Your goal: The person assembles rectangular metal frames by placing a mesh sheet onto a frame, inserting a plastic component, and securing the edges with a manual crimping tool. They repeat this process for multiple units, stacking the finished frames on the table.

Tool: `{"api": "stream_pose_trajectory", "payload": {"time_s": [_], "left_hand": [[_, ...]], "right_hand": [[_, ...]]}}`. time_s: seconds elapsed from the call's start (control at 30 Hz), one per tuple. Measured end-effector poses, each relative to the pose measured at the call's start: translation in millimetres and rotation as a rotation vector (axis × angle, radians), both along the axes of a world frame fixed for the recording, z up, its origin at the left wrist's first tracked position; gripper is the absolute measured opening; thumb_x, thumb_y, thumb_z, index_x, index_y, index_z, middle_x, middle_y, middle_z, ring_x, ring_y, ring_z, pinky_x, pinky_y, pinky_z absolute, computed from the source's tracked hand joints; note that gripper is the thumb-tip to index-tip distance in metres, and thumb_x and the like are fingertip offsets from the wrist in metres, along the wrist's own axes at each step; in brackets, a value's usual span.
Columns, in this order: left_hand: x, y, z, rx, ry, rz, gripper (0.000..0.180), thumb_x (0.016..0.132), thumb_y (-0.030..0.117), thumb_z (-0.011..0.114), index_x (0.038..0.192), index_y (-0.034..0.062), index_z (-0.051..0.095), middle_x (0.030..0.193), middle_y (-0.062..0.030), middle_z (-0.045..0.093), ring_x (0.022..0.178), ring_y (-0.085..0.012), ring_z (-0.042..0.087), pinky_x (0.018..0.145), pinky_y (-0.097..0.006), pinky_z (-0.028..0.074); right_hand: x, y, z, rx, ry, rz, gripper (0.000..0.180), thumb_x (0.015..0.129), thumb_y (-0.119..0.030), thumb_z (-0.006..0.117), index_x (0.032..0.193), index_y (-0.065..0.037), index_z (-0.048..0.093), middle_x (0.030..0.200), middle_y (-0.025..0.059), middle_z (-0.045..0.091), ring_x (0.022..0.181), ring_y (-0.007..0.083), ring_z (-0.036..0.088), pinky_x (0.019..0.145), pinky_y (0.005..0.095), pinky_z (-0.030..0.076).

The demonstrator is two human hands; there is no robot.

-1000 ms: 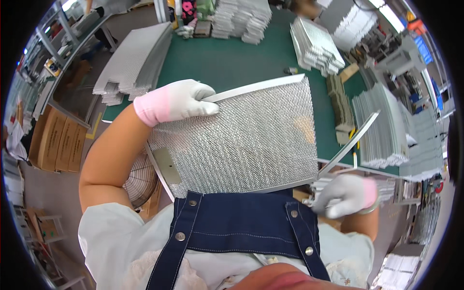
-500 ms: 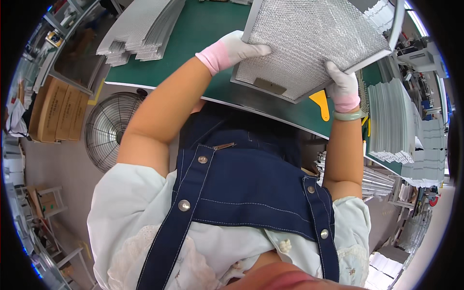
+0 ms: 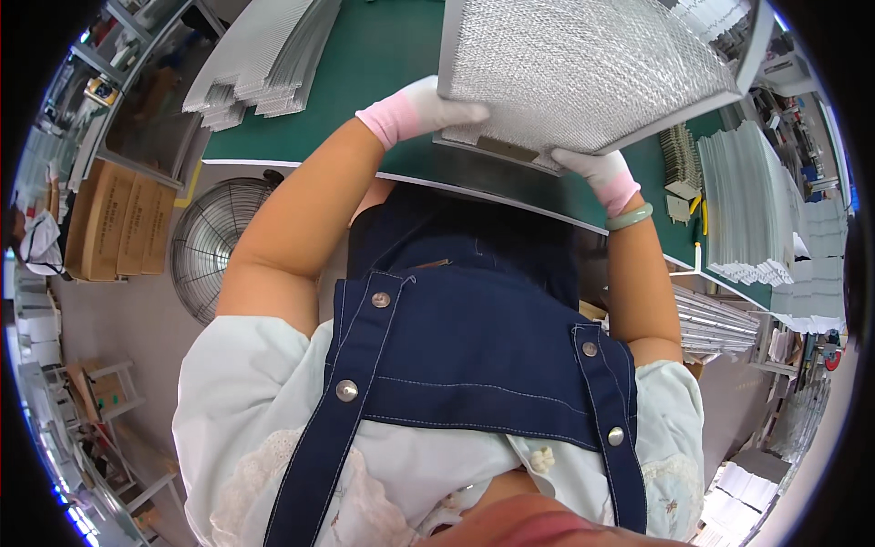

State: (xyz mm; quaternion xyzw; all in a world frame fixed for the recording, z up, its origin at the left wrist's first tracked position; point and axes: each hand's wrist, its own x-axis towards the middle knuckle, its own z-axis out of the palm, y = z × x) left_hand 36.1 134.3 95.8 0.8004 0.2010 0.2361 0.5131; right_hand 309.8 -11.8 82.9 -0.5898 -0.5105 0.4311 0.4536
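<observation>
A silvery metal mesh filter panel with a grey frame is held tilted above the green workbench. At its left edge, my gloved left hand is closed, thumb lying over the mesh. My gloved right hand grips the near edge by the lower corner, its thumb on top and the other fingers hidden underneath. A brownish rectangular patch shows along the near edge between the two hands. Both gloves are white with pink cuffs.
Stacked mesh sheets lie at the bench's far left. To the right stand a row of small metal parts, a yellow-handled tool and a tall stack of thin pale panels. A floor fan and cardboard boxes are at left.
My right hand has shifted left along the panel's near edge, and my left hand has moved slightly left and nearer. The panel has turned a little; the yellow scraper is out of sight.
</observation>
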Motion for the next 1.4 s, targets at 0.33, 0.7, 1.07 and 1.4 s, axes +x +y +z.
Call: {"api": "stream_pose_trajectory", "payload": {"time_s": [0.33,0.7,1.07,1.4], "left_hand": [[-9,-8,-17,0.237,0.446,-0.012,0.036,0.078,0.019,0.073,0.111,0.0045,0.068,0.100,-0.0127,0.070,0.092,-0.0244,0.064,0.084,-0.035,0.051],[-3,-2,-67,0.308,0.222,0.197,0.039,0.075,0.017,0.078,0.110,0.0037,0.067,0.104,-0.0121,0.069,0.099,-0.0267,0.064,0.089,-0.036,0.050],[-8,4,-66,0.318,0.236,0.110,0.045,0.077,0.005,0.072,0.121,0.0022,0.062,0.114,-0.0142,0.067,0.108,-0.0233,0.062,0.095,-0.036,0.048],[-12,3,-49,0.181,0.433,0.048,0.037,0.079,0.028,0.066,0.112,0.0117,0.067,0.112,-0.0184,0.064,0.111,-0.0395,0.053,0.099,-0.045,0.042]], "right_hand": [[9,1,-16,-0.098,-0.305,0.059,0.054,0.069,-0.009,0.083,0.118,0.001,0.064,0.117,0.0107,0.067,0.108,0.0222,0.062,0.095,0.0333,0.049],[19,10,-53,-0.057,-0.468,-0.038,0.053,0.071,-0.014,0.081,0.118,0.002,0.063,0.114,0.0137,0.069,0.110,0.0261,0.064,0.094,0.0334,0.049],[8,14,-37,-0.067,-0.387,-0.068,0.052,0.070,-0.006,0.082,0.117,0.003,0.062,0.116,0.0126,0.069,0.110,0.0242,0.064,0.095,0.0328,0.049],[10,12,-40,-0.064,-0.394,-0.060,0.052,0.071,-0.009,0.082,0.118,0.003,0.062,0.113,0.0123,0.070,0.107,0.0240,0.065,0.093,0.0320,0.050]]}}
